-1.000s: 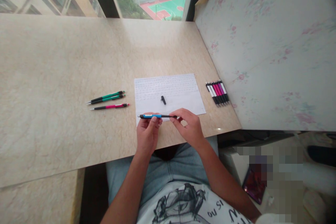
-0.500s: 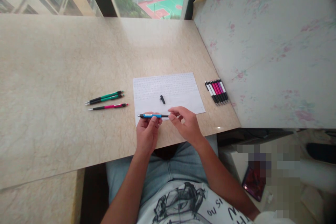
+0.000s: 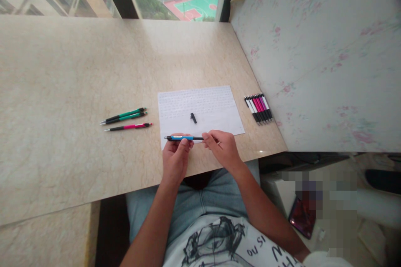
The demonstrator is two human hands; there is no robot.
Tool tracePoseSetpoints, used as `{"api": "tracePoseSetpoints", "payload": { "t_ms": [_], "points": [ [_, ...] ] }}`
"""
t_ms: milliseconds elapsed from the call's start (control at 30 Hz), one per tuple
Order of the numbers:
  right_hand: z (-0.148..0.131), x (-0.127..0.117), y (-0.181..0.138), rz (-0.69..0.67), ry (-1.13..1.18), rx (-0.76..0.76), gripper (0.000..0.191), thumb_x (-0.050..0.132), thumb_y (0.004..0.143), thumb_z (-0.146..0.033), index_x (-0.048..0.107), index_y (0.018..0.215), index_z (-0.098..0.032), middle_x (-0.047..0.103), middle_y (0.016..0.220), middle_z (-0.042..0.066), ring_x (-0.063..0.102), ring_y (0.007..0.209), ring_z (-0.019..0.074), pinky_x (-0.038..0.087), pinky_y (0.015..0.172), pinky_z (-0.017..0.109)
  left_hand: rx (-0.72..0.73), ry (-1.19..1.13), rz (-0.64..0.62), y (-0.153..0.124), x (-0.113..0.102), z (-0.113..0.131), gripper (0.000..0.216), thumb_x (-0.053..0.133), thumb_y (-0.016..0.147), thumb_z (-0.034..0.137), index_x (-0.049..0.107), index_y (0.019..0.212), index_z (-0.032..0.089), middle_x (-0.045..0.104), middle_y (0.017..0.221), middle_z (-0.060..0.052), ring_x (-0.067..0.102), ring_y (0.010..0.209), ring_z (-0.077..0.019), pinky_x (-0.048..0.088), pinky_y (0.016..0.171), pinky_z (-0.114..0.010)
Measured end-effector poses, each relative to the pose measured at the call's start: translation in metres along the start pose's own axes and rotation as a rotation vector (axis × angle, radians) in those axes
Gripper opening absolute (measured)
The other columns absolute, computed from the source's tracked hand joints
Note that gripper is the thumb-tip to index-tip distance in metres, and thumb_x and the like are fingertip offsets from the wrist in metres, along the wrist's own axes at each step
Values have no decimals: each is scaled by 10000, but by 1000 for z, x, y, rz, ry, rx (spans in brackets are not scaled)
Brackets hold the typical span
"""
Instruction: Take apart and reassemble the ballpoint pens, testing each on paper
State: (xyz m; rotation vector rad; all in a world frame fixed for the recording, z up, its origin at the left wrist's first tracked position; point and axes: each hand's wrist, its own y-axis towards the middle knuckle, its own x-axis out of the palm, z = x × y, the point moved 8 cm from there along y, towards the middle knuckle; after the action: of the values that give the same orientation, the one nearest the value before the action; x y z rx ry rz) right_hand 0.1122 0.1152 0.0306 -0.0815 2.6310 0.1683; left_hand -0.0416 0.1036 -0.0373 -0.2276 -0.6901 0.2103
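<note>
A blue pen [image 3: 183, 137] with black ends lies level across my left hand [image 3: 177, 156], its thumb pressed on the barrel. At the pen's right end, my right hand [image 3: 221, 146] pinches the black part with thumb and fingers, covering the tip. Both hands are over the near edge of a sheet of paper [image 3: 216, 110] with faint lines of writing at its top. A small black piece [image 3: 193, 118], perhaps a clip or cap, rests on the paper just beyond the hands.
Two green pens [image 3: 131, 115] and a red pen [image 3: 134, 127] lie left of the paper. Several white, pink and purple pens [image 3: 259, 108] are lined up at the right, near the flowered wall [image 3: 326, 50]. The marble-patterned tabletop [image 3: 78, 71] runs up to a window.
My right hand's fingers have closed from a looser, spread pose into a pinch on the blue pen's right end. My left hand stays in place.
</note>
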Motion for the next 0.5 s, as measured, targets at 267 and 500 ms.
{"api": "tracePoseSetpoints", "payload": {
  "t_ms": [267,500],
  "points": [
    [-11,1,0,46,41,-92,127,602,914,-306,682,917,-207,710,865,41,633,739,146,491,618,255,8,-5,27,1,-3,0,240,835,715,259,678,879,184,686,820,-12,609,705,-93,498,691,-214],
    [-6,0,3,26,-52,-49,396,517,975,-407,628,658,-198,630,608,8,570,585,130,432,586,270,15,18,17,0,0,2,247,846,702,275,678,856,180,688,813,-20,601,682,-97,501,661,-210]
  ]
}}
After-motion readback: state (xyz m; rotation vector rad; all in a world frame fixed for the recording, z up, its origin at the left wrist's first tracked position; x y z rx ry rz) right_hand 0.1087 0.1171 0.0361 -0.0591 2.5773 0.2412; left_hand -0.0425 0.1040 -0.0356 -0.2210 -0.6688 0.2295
